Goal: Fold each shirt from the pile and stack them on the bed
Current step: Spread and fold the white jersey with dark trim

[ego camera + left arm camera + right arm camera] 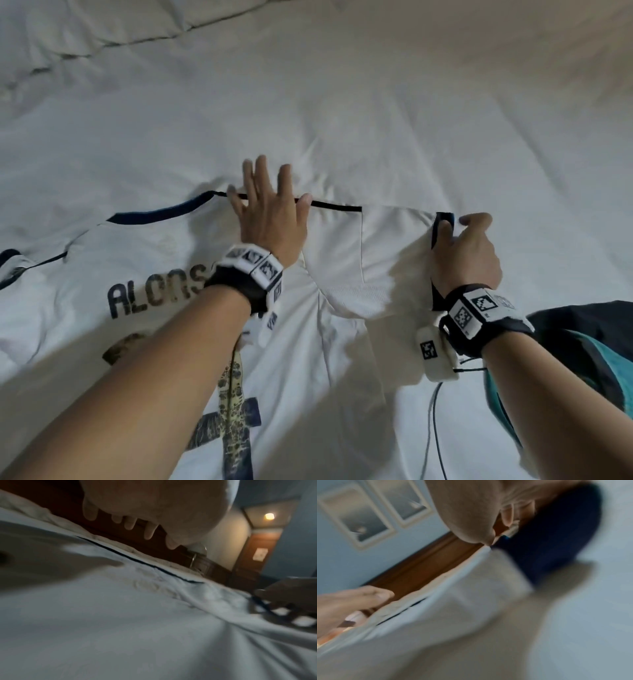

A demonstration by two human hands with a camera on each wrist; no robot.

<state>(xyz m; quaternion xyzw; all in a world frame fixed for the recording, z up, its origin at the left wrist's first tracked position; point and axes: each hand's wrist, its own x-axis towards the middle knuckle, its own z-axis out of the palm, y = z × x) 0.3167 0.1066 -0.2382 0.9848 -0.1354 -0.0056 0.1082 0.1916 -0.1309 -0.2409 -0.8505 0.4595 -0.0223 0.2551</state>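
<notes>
At frame centre my left hand (270, 219) lies flat, fingers straight, pinning the shirt (144, 274); my right hand (469, 253) pinches the sleeve cuff (443, 219). I should fold it inward, keeping the shoulder edge taut.

Item count: one white shirt (164, 260) lies spread on one bed (342, 102). One dark and teal garment (589, 346) lies at my right. I count two hands in view: my left hand (270, 219) and my right hand (469, 250)
</notes>
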